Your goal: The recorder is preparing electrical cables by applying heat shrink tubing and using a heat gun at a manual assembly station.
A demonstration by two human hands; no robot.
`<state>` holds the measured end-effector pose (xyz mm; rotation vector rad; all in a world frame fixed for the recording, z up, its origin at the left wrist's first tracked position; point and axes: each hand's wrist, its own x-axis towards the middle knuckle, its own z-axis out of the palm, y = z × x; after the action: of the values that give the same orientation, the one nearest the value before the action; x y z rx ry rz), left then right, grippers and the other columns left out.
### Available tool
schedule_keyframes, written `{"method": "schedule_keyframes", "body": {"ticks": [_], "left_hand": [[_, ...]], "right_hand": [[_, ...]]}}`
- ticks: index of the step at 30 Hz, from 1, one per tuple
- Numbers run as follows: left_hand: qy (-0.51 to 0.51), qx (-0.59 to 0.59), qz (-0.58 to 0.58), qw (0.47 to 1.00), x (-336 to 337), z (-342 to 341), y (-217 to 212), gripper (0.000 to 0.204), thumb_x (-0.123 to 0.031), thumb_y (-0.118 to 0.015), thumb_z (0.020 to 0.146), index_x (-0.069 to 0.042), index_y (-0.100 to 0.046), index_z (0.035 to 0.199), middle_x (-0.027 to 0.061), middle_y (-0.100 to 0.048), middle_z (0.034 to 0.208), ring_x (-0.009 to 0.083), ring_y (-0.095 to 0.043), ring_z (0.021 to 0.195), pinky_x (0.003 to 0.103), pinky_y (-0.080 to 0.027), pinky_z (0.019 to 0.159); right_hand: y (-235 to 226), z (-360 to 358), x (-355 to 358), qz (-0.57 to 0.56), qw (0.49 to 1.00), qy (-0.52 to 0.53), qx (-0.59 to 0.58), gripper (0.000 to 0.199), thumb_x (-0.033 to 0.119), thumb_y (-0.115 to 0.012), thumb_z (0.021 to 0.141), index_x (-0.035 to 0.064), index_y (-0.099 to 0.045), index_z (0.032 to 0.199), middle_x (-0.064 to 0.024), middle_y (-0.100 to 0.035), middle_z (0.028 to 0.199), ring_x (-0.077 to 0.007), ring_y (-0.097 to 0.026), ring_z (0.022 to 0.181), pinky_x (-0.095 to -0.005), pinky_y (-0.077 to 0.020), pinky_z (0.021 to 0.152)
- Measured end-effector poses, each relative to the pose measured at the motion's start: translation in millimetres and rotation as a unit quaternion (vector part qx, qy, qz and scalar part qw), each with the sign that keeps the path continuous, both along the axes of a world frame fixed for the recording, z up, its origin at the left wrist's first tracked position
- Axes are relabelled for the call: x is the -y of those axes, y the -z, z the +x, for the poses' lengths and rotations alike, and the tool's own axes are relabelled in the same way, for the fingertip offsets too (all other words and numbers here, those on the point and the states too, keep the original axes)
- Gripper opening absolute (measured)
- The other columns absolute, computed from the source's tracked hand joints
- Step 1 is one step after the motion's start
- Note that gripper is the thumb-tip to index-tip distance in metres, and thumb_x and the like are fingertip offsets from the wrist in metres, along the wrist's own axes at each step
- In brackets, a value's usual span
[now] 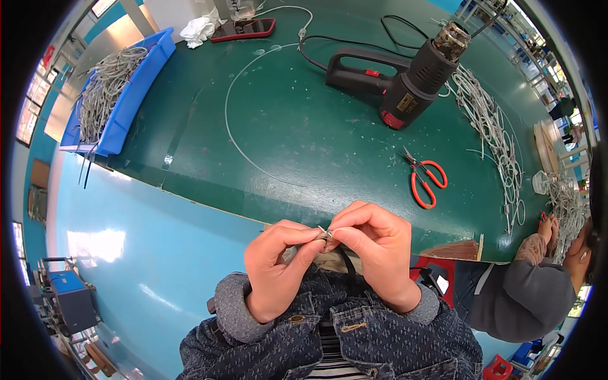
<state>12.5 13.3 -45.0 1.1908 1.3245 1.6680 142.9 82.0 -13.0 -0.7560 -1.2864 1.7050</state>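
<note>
Two hands meet almost fingertip to fingertip, left hand [278,263] and right hand [380,253], each grip clamped thumb to forefinger on a thin, pale wire [325,233] whose short ends poke up between them. The wire is held just off the near edge of the surface [335,139], in front of a dark denim jacket [259,348] with a flecked weave. Directly beyond the grip, a slim, pale cable [227,114] bends in a smooth arc across the surface, which is green, slightly shiny and scattered with pale specks. Beyond and to the right lie pliers [415,166] with looped red handles and a pointed nose. Past them rests a heat gun [411,85], black plastic with a mottled metal nozzle. Right of that, grey cables [484,117] lie in a loose, looping heap. Well left of the grip, a blue plastic bin [136,104] holds a stringy tangle [104,95]. Nearer on that side, the glossy blue floor [145,234] reflects white patches of light. Far right, another person's dark grey sleeve [535,285] shows.
</note>
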Motion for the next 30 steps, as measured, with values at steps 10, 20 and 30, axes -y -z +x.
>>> {"method": "schedule_keyframes", "body": {"ticks": [10,20,30], "left_hand": [[0.047,0.069,-0.014,0.996,-0.3,-0.4,0.3,0.01,0.009,-0.055,0.084,0.005,-0.054,0.093,0.0133,-0.058,0.089,0.0182,-0.063,0.075,0.027,-0.053,0.068],[0.052,0.061,-0.024,0.997,-1.1,-2.3,0.1,0.01,0.009,-0.055,0.084,0.005,-0.054,0.093,0.0135,-0.058,0.09,0.018,-0.063,0.076,0.027,-0.053,0.067],[0.049,0.1,-0.031,0.993,-12.7,-5.1,-20.5,0.008,0.006,-0.057,0.084,0.003,-0.056,0.091,0.0115,-0.056,0.092,0.0186,-0.061,0.083,0.03,-0.049,0.077]], "right_hand": [[1.3,2.6,-2.7,0.077,0.995,-0.014,0.062,0.008,-0.009,-0.057,0.08,-0.0072,-0.06,0.087,-0.0125,-0.059,0.084,-0.016,-0.06,0.071,-0.0254,-0.0494,0.064],[5.4,4.5,-5.7,0.099,0.993,-0.019,0.06,0.009,-0.008,-0.058,0.081,-0.0063,-0.061,0.09,-0.0093,-0.058,0.088,-0.0137,-0.061,0.076,-0.023,-0.0498,0.067],[1.3,11.5,-15.5,0.078,0.996,0.0,0.041,0.017,-0.01,-0.052,0.081,-0.0058,-0.058,0.096,-0.0107,-0.058,0.09,-0.0144,-0.058,0.077,-0.0259,-0.0482,0.068]]}}
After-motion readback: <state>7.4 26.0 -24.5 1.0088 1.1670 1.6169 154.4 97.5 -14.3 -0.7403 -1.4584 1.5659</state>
